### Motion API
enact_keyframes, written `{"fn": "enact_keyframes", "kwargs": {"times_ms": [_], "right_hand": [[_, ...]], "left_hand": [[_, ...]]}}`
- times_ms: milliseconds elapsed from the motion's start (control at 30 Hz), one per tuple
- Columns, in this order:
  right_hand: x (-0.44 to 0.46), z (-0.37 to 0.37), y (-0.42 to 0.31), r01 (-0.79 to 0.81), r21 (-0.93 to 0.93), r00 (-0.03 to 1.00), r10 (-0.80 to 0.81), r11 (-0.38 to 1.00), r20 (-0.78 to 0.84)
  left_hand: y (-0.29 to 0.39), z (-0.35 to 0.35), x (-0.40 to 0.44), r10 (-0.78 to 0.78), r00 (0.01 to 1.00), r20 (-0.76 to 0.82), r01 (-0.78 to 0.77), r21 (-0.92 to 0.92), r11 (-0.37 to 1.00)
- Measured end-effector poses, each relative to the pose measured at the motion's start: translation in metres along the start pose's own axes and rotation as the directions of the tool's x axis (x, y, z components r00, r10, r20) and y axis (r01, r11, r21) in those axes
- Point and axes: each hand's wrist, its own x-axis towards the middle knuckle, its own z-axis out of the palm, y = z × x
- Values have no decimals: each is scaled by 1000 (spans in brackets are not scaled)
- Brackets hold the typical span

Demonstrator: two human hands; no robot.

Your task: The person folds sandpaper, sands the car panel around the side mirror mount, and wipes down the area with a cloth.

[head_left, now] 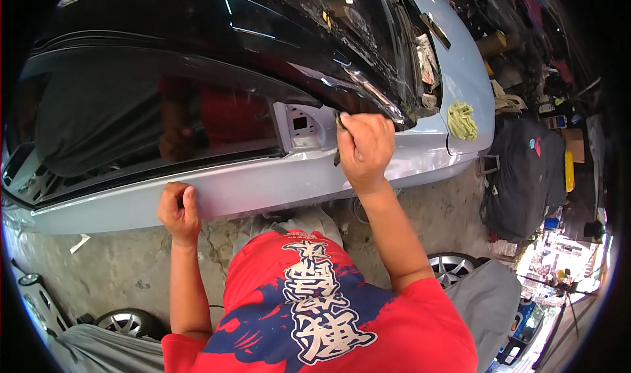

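On the concrete floor (pixel 148 261) stood a pale car (pixel 470 64), its door panel (pixel 263 181) before the person (pixel 263 287), whose right hand (pixel 368 143) pinched a dark strip (pixel 337 157) beside the mirror mount (pixel 306 132) while the left hand (pixel 179 210), loosely curled, contact unclear, hung between the window edge (pixel 158 180) and the panel's lower edge (pixel 256 209), beyond which floor showed
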Motion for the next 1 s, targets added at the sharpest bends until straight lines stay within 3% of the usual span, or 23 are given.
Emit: {"fn": "enact_keyframes", "kwargs": {"times_ms": [100,233,367,500,600,700,1000], "right_hand": [[-7,-4,4,-3,-19,999,3,1000,42],[8,2,-2,16,15,1000,-16,1000,-21],[-10,-3,6,10,-20,999,-8,1000,54],[9,3,-2,34,-2,999,-34,999,-21],[-8,-2,4,1,-13,999,-1,1000,35],[7,-2,1,27,11,999,-27,1000,19],[10,-2,1,37,34,999,-38,999,26]], "left_hand": [[-2,1,-1,-11,1000,-3,11,-7,1000],[1,1,-1,-1,1000,8,2,-31,1000],[0,3,1,-9,1000,-18,8,-36,999],[3,2,3,27,1000,-7,-27,-12,1000],[2,-1,-2,-94,996,8,94,-53,994],[1,2,1,10,1000,-3,-10,-18,1000],[3,4,2,20,1000,-15,-20,-35,999]]}}
